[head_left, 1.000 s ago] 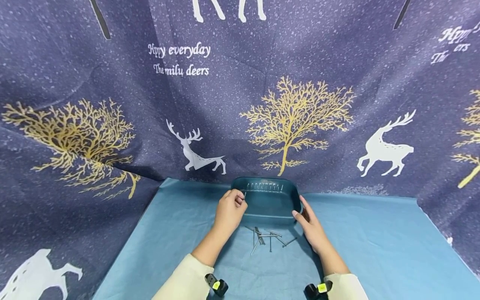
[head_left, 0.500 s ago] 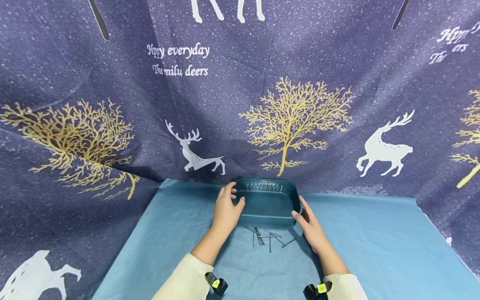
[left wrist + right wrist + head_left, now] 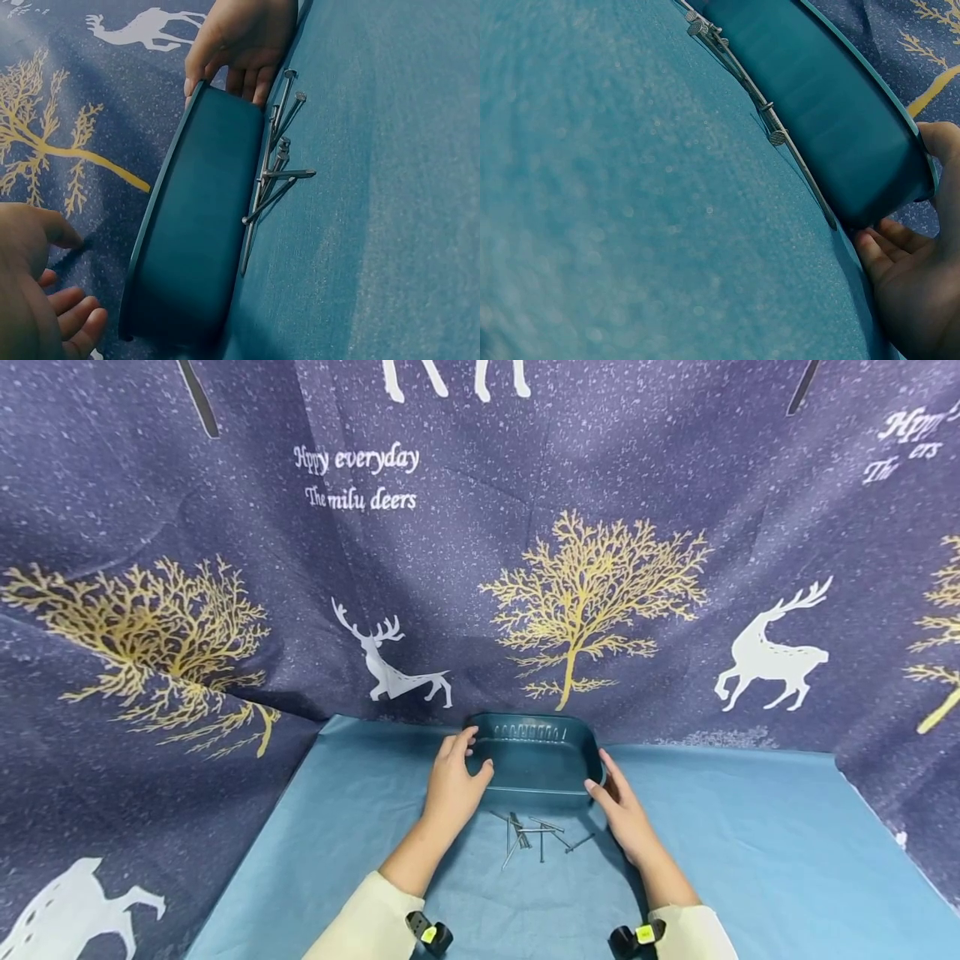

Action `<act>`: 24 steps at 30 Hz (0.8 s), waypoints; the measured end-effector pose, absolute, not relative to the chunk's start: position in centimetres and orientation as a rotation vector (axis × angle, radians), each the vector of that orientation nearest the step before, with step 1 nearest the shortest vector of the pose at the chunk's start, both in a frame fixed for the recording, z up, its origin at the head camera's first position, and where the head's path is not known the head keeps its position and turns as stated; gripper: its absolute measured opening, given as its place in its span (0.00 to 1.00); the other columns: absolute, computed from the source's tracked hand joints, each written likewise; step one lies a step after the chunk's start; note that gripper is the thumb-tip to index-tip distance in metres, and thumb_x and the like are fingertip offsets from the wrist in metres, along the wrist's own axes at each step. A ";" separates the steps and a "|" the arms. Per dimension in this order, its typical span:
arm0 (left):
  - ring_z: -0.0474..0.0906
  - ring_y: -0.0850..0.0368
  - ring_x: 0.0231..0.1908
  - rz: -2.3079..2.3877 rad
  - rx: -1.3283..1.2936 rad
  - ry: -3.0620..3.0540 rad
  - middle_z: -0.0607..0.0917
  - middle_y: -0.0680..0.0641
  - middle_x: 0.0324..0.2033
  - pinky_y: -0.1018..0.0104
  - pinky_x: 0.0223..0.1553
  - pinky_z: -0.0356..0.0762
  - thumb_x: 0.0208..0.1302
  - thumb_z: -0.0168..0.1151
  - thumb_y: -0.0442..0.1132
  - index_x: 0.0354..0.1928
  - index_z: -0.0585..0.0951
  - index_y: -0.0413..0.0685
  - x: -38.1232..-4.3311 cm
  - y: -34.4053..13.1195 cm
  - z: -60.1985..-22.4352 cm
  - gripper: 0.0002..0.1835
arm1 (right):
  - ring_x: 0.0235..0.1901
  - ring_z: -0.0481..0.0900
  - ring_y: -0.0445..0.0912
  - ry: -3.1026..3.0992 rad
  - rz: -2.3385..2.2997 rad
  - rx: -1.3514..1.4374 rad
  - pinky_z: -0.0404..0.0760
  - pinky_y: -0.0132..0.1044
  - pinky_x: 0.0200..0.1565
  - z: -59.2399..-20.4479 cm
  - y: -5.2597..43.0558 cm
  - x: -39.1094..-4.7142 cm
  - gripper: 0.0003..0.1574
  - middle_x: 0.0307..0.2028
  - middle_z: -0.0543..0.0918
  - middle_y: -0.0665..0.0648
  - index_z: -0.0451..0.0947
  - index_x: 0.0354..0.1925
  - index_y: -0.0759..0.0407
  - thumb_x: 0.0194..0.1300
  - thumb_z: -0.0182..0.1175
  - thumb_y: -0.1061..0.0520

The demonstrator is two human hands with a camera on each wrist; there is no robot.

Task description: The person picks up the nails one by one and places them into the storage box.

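A dark teal rectangular plastic tray stands at the back of the table, its inside facing up. My right hand grips its right end: the thumb lies at the rim and, in the right wrist view, the fingers press low on the outer wall. My left hand is at the tray's left end, thumb and fingers spread. In the left wrist view the left hand holds nothing and appears apart from the tray wall. Several grey metal nails lie crossed in a loose pile before the tray.
A blue cloth covers the table. Behind it hangs a dark blue curtain printed with deer and golden trees, close to the tray's back wall. A small black camera sits at the left wrist, another at the right.
One second ago my left hand pinched a nail over the tray's left side. Its fingers have since spread and the nail no longer shows. My right hand has stayed on the tray.
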State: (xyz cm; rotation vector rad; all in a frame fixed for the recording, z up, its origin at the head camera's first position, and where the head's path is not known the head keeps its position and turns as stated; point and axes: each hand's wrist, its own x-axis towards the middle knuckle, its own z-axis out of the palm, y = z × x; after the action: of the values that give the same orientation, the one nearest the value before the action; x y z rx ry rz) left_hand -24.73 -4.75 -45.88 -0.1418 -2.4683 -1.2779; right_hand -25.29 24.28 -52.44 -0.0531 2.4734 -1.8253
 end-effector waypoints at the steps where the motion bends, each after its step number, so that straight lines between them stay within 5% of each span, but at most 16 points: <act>1: 0.79 0.44 0.54 -1.285 -0.145 -2.471 0.79 0.44 0.56 0.49 0.50 0.80 0.64 0.68 0.39 0.69 0.73 0.48 -24.6 -4.7 -45.9 0.31 | 0.80 0.40 0.62 2.475 -1.825 -0.057 0.47 0.64 0.76 -52.4 24.3 -25.3 0.45 0.82 0.37 0.60 0.39 0.81 0.35 0.78 0.51 0.42; 24: 0.78 0.58 0.37 -1.187 -0.230 -2.482 0.82 0.50 0.38 0.65 0.39 0.78 0.63 0.69 0.38 0.50 0.83 0.46 -23.2 -4.6 -46.6 0.14 | 0.80 0.39 0.64 2.490 -1.825 -0.069 0.47 0.65 0.76 -52.2 24.1 -25.1 0.45 0.81 0.38 0.62 0.41 0.81 0.37 0.77 0.52 0.41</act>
State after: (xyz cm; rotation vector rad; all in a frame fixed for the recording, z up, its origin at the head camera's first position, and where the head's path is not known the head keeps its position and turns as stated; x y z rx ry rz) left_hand -23.19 -4.64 -46.59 -0.2302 -2.4821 -1.1868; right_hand -25.07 24.10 -52.22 -0.0691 2.4897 -1.8253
